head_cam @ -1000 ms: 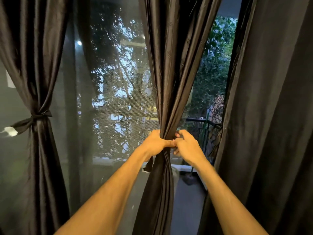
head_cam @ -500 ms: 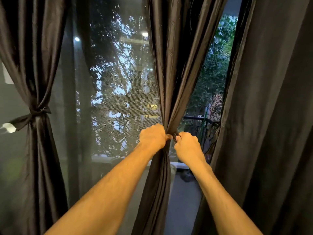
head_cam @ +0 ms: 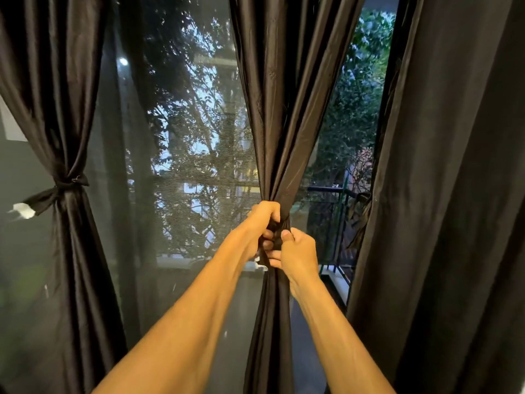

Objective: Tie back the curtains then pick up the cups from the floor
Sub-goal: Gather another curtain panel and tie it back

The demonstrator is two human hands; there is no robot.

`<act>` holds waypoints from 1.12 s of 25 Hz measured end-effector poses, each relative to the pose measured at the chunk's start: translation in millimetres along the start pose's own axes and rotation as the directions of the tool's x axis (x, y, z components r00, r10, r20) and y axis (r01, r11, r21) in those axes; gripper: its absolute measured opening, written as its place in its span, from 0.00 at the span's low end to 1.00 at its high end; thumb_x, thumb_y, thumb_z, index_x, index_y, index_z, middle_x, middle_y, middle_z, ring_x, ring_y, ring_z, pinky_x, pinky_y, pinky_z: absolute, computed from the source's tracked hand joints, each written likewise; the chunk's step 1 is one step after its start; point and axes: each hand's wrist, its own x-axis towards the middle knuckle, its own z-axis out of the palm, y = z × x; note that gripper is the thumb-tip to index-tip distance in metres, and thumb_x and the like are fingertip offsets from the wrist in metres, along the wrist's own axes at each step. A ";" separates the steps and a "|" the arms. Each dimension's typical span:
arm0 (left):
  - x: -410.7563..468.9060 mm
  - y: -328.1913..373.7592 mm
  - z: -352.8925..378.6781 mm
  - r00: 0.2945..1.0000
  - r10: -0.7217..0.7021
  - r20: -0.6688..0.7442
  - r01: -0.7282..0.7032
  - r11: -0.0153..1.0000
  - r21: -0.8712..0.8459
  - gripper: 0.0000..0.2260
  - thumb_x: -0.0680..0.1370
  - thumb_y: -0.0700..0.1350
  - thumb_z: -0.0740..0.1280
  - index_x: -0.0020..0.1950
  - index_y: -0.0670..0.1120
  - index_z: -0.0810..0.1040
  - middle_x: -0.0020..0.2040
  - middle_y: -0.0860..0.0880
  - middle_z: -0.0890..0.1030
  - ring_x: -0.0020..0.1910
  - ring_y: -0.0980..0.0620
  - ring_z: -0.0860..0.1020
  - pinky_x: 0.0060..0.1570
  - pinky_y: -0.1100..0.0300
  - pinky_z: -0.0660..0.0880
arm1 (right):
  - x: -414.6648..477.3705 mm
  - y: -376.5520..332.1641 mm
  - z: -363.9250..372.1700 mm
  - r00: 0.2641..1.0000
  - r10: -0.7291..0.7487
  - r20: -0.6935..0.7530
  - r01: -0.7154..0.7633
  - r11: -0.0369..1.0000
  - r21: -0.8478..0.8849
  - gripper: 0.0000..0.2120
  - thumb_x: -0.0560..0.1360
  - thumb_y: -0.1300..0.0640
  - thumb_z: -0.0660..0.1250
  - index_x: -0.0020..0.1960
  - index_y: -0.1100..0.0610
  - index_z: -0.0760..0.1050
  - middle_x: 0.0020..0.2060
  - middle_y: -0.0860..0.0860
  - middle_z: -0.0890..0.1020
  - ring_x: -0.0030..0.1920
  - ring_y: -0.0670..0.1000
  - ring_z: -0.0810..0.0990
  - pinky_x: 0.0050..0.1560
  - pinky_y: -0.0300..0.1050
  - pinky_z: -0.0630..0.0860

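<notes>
Left hand (head_cam: 262,223): fingers curled round the gathered waist of the middle curtain (head_cam: 274,123), centre frame. Right hand (head_cam: 298,255): touching it just below, thumb up, pinching dark fabric there; tie strip or fold, cannot tell. Advice: keep pleats bunched, cinch snug before knotting. Forearms reach up from lower frame. Left curtain (head_cam: 68,251), left edge, tied; right curtain (head_cam: 440,194), right edge, hangs loose. Cups unseen.

Glossy dark curtains: left curtain (head_cam: 65,109) tied at mid-height, middle curtain (head_cam: 279,109) bunched at its waist, right curtain (head_cam: 454,194) hanging loose.
</notes>
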 end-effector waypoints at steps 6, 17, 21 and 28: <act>-6.6 -18.0 3.0 0.998 0.058 -0.028 -0.064 0.934 -0.351 0.05 0.71 0.40 0.54 0.35 0.44 0.68 0.28 0.47 0.68 0.22 0.51 0.63 0.24 0.64 0.62 | -5.4 2.5 -1.7 0.996 -0.079 -0.030 0.079 0.997 0.000 0.15 0.82 0.60 0.57 0.40 0.58 0.77 0.33 0.53 0.80 0.32 0.50 0.73 0.35 0.44 0.70; -4.9 -29.5 -13.4 0.900 0.368 -0.233 -0.340 0.928 0.151 0.06 0.78 0.39 0.66 0.42 0.45 0.79 0.39 0.45 0.81 0.34 0.48 0.79 0.34 0.56 0.79 | 6.0 13.6 6.4 0.989 -0.131 -0.066 0.119 0.981 -0.154 0.15 0.82 0.56 0.57 0.43 0.65 0.73 0.35 0.62 0.76 0.35 0.63 0.71 0.35 0.56 0.68; -1.1 -26.6 -15.4 0.887 0.385 -0.257 -0.287 0.893 0.348 0.14 0.80 0.43 0.63 0.34 0.44 0.71 0.29 0.44 0.74 0.27 0.46 0.74 0.25 0.58 0.73 | 6.2 14.7 11.5 0.992 -0.122 -0.024 0.116 0.977 -0.180 0.16 0.81 0.54 0.58 0.43 0.66 0.72 0.38 0.66 0.77 0.37 0.64 0.74 0.39 0.61 0.76; 4.3 -27.4 -12.2 0.924 0.292 -0.248 -0.107 0.818 0.565 0.21 0.81 0.53 0.57 0.31 0.46 0.61 0.28 0.47 0.65 0.27 0.48 0.62 0.35 0.55 0.61 | 3.4 5.9 -2.9 0.993 -0.113 0.039 0.118 0.974 -0.192 0.16 0.80 0.57 0.63 0.36 0.65 0.73 0.30 0.62 0.72 0.30 0.51 0.66 0.33 0.45 0.63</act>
